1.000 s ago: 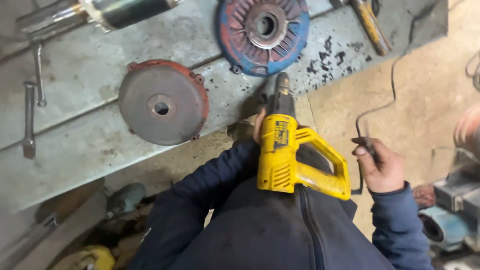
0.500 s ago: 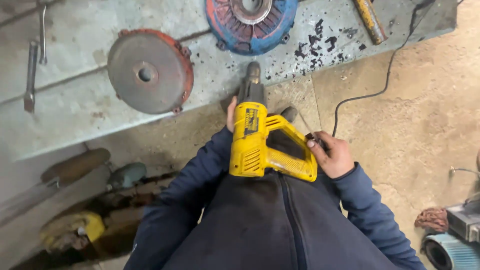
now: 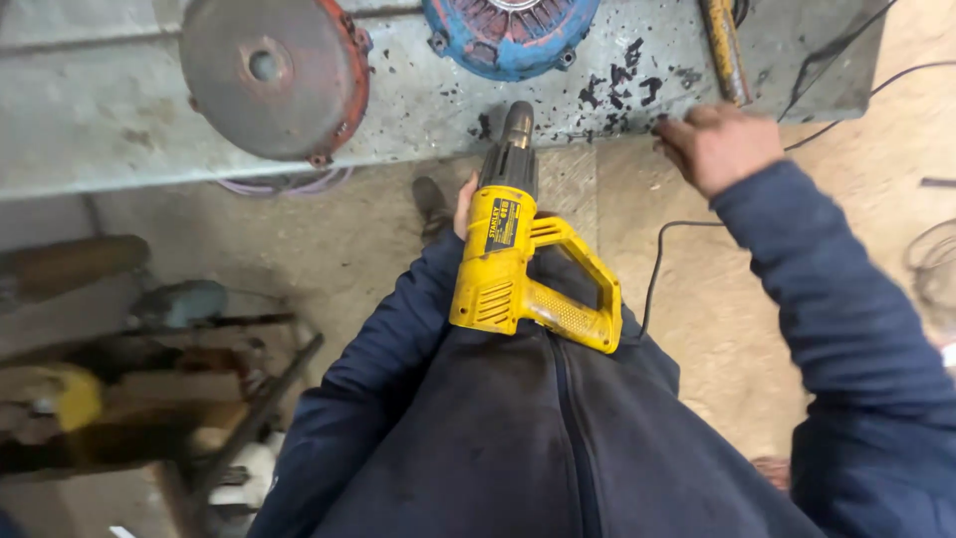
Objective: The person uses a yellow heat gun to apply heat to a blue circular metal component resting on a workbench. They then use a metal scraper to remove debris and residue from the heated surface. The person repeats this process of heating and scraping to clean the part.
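A yellow heat gun (image 3: 498, 269) with a dark metal nozzle (image 3: 516, 125) lies against my dark blue jacket, nozzle pointing at the bench edge. My left hand (image 3: 464, 204) grips its body from the left; only the fingers show behind it. My right hand (image 3: 719, 144) is stretched out to the front edge of the grey metal bench (image 3: 119, 130), fingers curled, just below a yellow-handled tool (image 3: 723, 45). Whether it holds anything is hidden. The gun's black cord (image 3: 652, 269) trails over the floor towards that hand.
On the bench sit a rusty red-rimmed round motor cover (image 3: 269, 75) and a blue ribbed cover (image 3: 508, 35), with dark flakes scattered near them. Motor parts and clutter (image 3: 179, 304) fill the floor at left. My shoe (image 3: 430, 204) is under the bench edge.
My right hand has left the heat gun's handle and the cord and moved up and right to the bench edge. The view has dropped lower; my left hand still holds the gun.
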